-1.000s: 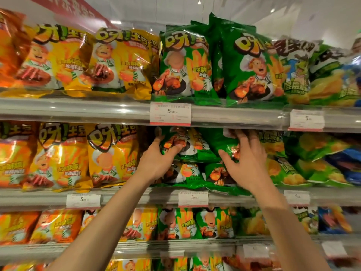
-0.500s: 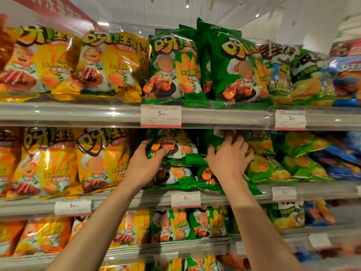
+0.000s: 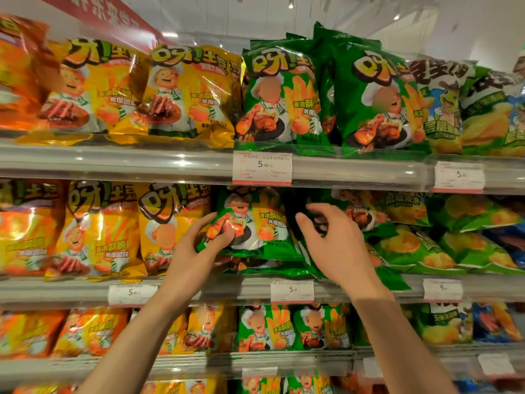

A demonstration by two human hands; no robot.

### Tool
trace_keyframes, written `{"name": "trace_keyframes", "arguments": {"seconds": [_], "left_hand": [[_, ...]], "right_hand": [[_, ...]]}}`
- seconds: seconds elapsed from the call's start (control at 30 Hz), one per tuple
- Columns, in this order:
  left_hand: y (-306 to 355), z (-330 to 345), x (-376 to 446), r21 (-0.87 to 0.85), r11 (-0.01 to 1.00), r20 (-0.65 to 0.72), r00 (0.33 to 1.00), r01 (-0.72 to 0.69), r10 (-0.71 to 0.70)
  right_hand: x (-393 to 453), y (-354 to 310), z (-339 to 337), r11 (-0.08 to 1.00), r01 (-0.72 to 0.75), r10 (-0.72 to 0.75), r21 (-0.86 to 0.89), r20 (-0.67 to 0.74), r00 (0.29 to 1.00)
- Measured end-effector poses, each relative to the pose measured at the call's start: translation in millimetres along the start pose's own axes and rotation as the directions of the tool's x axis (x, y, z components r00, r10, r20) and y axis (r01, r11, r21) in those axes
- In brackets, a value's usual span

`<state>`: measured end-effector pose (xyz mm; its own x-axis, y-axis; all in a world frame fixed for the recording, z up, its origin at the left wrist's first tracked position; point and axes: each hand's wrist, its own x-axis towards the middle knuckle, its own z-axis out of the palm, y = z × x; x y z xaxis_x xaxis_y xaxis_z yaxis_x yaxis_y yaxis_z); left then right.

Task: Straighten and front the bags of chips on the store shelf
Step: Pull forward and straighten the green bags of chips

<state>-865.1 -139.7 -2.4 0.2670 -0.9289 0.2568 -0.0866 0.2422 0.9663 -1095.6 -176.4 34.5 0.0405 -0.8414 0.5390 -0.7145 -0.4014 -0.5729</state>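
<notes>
Middle metal store shelf (image 3: 199, 291), running across frame centre, stocked with yellow foil chip bags (image 3: 167, 226) at left. Slumped pile of green foil chip bags (image 3: 335, 260) at centre right, overhanging the shelf lip. Upright green chip bag with chef print (image 3: 252, 220), centre frame. Left hand (image 3: 199, 251) gripping its lower left corner, thumb across the front. Right hand (image 3: 338, 245) loosely spread, holding nothing, reaching toward the pile. Risk: overhanging bags sliding off if nudged.
</notes>
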Motion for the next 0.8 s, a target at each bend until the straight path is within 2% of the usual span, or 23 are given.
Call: {"name": "trace_keyframes", "arguments": {"seconds": [0.07, 0.17, 0.33, 0.47, 0.6, 0.7, 0.8], "left_hand": [[-0.8, -3.6, -7.0, -0.032, 0.999, 0.006, 0.999, -0.031, 0.032], [-1.8, -9.8, -16.4, -0.042, 0.997, 0.052, 0.997, -0.058, 0.06], [-1.3, -22.1, -18.4, 0.076, 0.997, 0.163, 0.986, -0.035, 0.022], [8.2, -26.3, -9.5, 0.144, 0.988, 0.183, 0.98, 0.057, -0.083], [18.6, -28.5, 2.3, 0.205, 0.972, 0.16, 0.976, 0.114, -0.148], [24.2, -30.5, 6.3, 0.211, 0.968, 0.162, 0.972, 0.134, -0.17], [23.0, -37.4, 2.9, 0.224, 0.967, 0.075, 0.987, 0.121, -0.141]], "right_hand": [[5.9, -14.6, 10.2, 0.984, -0.109, 0.09, 0.138, 0.132, 0.987], [16.4, -24.5, 29.2, 0.899, -0.321, 0.228, 0.297, 0.308, 0.924], [10.3, -25.7, 49.6, 0.618, -0.516, 0.357, 0.594, 0.372, 0.856], [-5.4, -16.5, 52.3, 0.504, -0.515, 0.379, 0.694, 0.358, 0.853], [-16.8, -18.8, 52.9, 0.371, -0.525, 0.353, 0.766, 0.407, 0.842], [-21.9, -31.7, 57.7, 0.327, -0.514, 0.31, 0.793, 0.424, 0.851], [-26.6, -47.0, 66.7, 0.315, -0.514, 0.233, 0.798, 0.46, 0.857]]}}
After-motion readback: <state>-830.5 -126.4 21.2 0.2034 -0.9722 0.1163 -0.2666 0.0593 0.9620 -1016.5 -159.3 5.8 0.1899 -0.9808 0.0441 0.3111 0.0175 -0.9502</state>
